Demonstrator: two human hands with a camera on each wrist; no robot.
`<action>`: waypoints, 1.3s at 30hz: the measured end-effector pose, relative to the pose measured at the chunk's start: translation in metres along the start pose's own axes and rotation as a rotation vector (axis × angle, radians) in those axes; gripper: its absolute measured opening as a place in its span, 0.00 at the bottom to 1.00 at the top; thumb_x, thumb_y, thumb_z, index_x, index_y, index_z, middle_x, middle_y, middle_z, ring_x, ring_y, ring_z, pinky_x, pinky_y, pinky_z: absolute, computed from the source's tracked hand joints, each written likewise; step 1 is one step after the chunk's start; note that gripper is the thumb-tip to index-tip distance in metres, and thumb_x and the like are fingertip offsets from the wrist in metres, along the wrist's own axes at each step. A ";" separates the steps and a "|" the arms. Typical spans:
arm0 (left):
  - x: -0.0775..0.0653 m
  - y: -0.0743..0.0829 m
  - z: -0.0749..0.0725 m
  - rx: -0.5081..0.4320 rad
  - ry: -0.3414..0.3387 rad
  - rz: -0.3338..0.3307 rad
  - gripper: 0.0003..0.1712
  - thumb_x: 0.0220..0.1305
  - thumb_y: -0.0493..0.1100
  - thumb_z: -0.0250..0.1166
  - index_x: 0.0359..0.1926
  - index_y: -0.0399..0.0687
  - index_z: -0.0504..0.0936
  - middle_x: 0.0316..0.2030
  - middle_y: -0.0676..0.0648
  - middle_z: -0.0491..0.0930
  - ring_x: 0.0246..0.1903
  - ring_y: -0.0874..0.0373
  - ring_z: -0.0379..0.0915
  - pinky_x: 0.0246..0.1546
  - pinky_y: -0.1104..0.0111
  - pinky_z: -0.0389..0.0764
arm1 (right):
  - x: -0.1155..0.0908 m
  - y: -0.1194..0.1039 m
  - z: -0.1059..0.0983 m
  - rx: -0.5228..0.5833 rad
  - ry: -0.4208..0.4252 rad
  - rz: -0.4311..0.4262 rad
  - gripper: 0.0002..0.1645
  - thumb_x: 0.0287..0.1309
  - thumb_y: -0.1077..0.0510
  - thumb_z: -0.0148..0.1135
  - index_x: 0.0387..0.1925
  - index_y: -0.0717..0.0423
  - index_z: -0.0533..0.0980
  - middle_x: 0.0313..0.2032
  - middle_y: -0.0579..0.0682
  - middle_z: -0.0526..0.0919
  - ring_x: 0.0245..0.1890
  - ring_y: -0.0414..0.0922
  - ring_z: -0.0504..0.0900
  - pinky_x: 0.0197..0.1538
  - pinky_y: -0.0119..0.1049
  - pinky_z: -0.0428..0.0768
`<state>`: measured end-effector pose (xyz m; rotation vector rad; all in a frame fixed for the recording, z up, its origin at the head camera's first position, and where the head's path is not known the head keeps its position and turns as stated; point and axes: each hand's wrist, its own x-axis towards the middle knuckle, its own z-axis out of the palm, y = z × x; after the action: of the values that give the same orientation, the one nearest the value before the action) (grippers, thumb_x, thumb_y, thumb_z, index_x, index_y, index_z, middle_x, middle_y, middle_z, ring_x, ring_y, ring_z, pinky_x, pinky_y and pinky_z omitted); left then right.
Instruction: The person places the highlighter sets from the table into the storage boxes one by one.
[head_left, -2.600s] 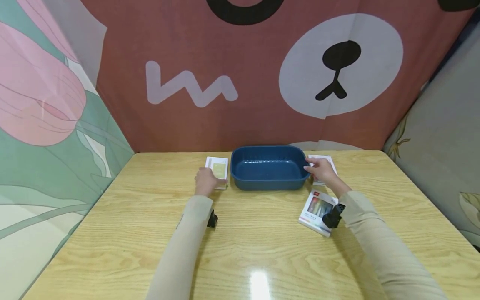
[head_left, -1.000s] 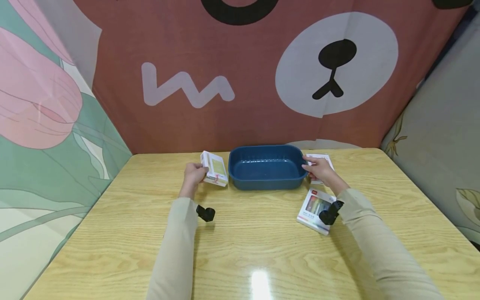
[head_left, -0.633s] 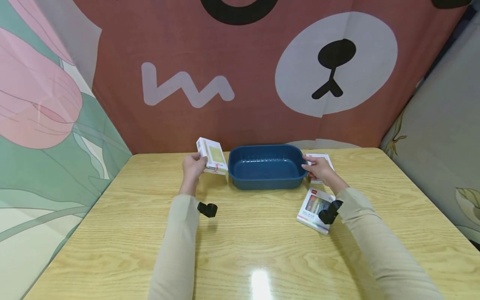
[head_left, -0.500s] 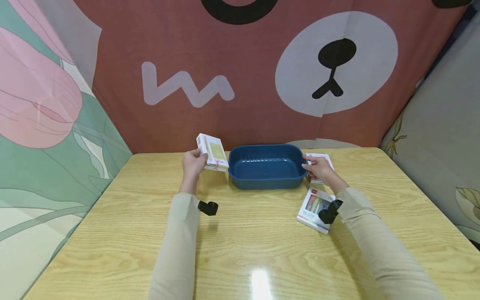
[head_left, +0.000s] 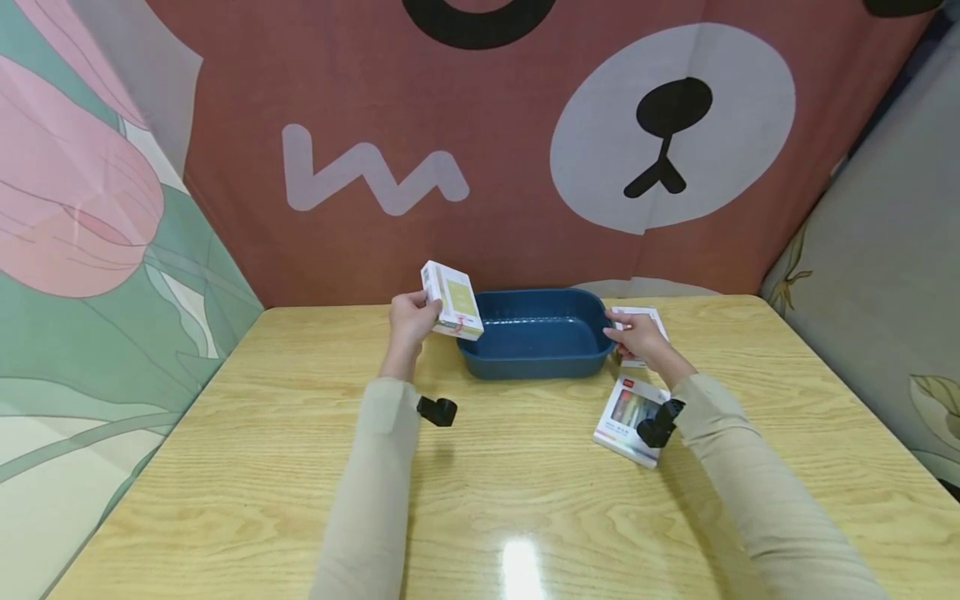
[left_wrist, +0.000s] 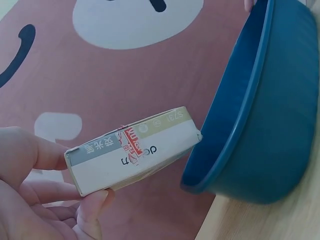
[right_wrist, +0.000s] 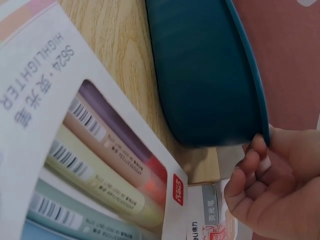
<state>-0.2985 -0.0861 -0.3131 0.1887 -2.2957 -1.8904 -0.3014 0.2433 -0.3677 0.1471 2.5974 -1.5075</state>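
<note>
My left hand [head_left: 408, 323] grips a white highlighter box [head_left: 453, 302] with a yellow-green panel. The box is tilted, raised over the left end of a blue plastic basin [head_left: 536, 368], overlapping its rim in the head view. In the left wrist view, thumb and fingers hold one end of the highlighter box [left_wrist: 135, 155], while its free end points at the basin [left_wrist: 270, 125]. My right hand [head_left: 643, 340] pinches the rim at the basin's right end, which shows in the right wrist view with the fingertips [right_wrist: 259, 145] at the edge. The basin's visible floor is bare.
A second highlighter box [head_left: 618, 429], with a window showing coloured pens, lies below my right wrist, partly covered by the black wrist camera [head_left: 660, 423]. Another white box [head_left: 654, 317] lies behind my right hand. A printed cloth [head_left: 510, 233] hangs along the table's back edge.
My left hand has picked the highlighter box up off the table, raised it and carried it right to the basin's left end. My right hand has stayed at the basin's rim.
</note>
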 end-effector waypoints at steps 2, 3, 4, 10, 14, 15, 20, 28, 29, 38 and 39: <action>0.000 0.000 0.004 0.010 -0.011 0.006 0.22 0.57 0.32 0.57 0.52 0.25 0.70 0.43 0.32 0.75 0.42 0.48 0.74 0.38 0.66 0.76 | 0.000 0.000 0.000 -0.006 0.002 0.003 0.29 0.63 0.61 0.50 0.64 0.59 0.58 0.17 0.48 0.68 0.19 0.42 0.70 0.25 0.35 0.72; 0.000 0.000 0.006 0.017 -0.018 0.005 0.22 0.57 0.32 0.57 0.52 0.24 0.70 0.43 0.32 0.75 0.41 0.48 0.74 0.38 0.67 0.76 | 0.000 0.000 -0.001 -0.008 0.001 0.004 0.29 0.63 0.61 0.49 0.64 0.59 0.57 0.17 0.48 0.69 0.19 0.42 0.70 0.25 0.35 0.72; -0.001 -0.001 0.008 0.023 -0.025 0.003 0.22 0.57 0.32 0.57 0.52 0.24 0.70 0.43 0.33 0.75 0.41 0.49 0.74 0.38 0.67 0.76 | -0.001 -0.001 -0.001 -0.006 0.002 0.008 0.29 0.62 0.60 0.50 0.64 0.58 0.58 0.18 0.48 0.69 0.19 0.41 0.70 0.26 0.35 0.73; -0.002 -0.005 0.019 0.048 -0.083 -0.011 0.22 0.57 0.32 0.57 0.52 0.23 0.69 0.44 0.32 0.75 0.42 0.47 0.74 0.38 0.67 0.76 | 0.000 0.000 0.000 0.013 -0.010 0.014 0.29 0.63 0.60 0.49 0.64 0.59 0.57 0.17 0.50 0.69 0.19 0.42 0.69 0.24 0.35 0.71; -0.003 -0.008 0.024 0.107 -0.096 -0.015 0.22 0.58 0.33 0.58 0.51 0.23 0.70 0.43 0.32 0.75 0.41 0.48 0.75 0.36 0.67 0.76 | 0.000 0.000 0.000 0.011 -0.014 0.007 0.29 0.63 0.60 0.49 0.64 0.59 0.57 0.17 0.50 0.69 0.19 0.43 0.69 0.24 0.35 0.70; -0.004 -0.009 0.025 0.125 -0.096 -0.017 0.21 0.58 0.34 0.58 0.51 0.24 0.71 0.43 0.33 0.75 0.41 0.49 0.75 0.36 0.67 0.76 | 0.000 0.000 0.001 0.009 -0.014 0.005 0.29 0.63 0.60 0.49 0.64 0.59 0.57 0.17 0.50 0.69 0.19 0.44 0.69 0.24 0.35 0.70; -0.004 -0.012 0.030 0.187 -0.094 -0.010 0.20 0.57 0.35 0.59 0.50 0.25 0.73 0.42 0.34 0.76 0.38 0.50 0.75 0.31 0.69 0.76 | 0.000 0.000 0.000 -0.010 -0.007 -0.003 0.29 0.63 0.60 0.49 0.64 0.59 0.58 0.17 0.51 0.69 0.20 0.45 0.70 0.25 0.36 0.71; -0.005 -0.014 0.036 0.338 -0.102 0.059 0.13 0.56 0.37 0.60 0.38 0.29 0.80 0.34 0.37 0.79 0.29 0.56 0.74 0.22 0.73 0.73 | 0.002 0.002 0.000 -0.001 -0.010 0.002 0.29 0.63 0.60 0.49 0.64 0.58 0.57 0.17 0.50 0.69 0.20 0.45 0.69 0.24 0.35 0.70; -0.005 -0.014 0.037 0.357 -0.101 0.068 0.12 0.56 0.37 0.60 0.37 0.29 0.81 0.33 0.38 0.80 0.28 0.56 0.74 0.21 0.73 0.72 | 0.002 0.002 0.000 -0.002 -0.011 0.003 0.29 0.63 0.60 0.48 0.64 0.58 0.57 0.17 0.50 0.69 0.20 0.45 0.69 0.24 0.35 0.70; -0.005 -0.017 0.045 0.418 -0.112 0.090 0.12 0.56 0.37 0.61 0.35 0.28 0.80 0.33 0.37 0.79 0.31 0.50 0.77 0.25 0.68 0.77 | 0.000 0.001 0.000 -0.014 -0.010 -0.008 0.29 0.63 0.61 0.49 0.64 0.59 0.57 0.17 0.51 0.69 0.19 0.45 0.69 0.23 0.35 0.70; -0.005 -0.017 0.046 0.422 -0.117 0.090 0.12 0.56 0.37 0.61 0.35 0.28 0.80 0.33 0.37 0.79 0.31 0.50 0.78 0.25 0.67 0.77 | 0.000 0.001 0.000 -0.007 -0.013 -0.009 0.29 0.63 0.61 0.49 0.64 0.59 0.57 0.17 0.50 0.69 0.19 0.44 0.69 0.23 0.35 0.70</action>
<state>-0.3033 -0.0444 -0.3387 0.0222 -2.7072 -1.3899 -0.3010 0.2440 -0.3684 0.1250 2.5966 -1.4966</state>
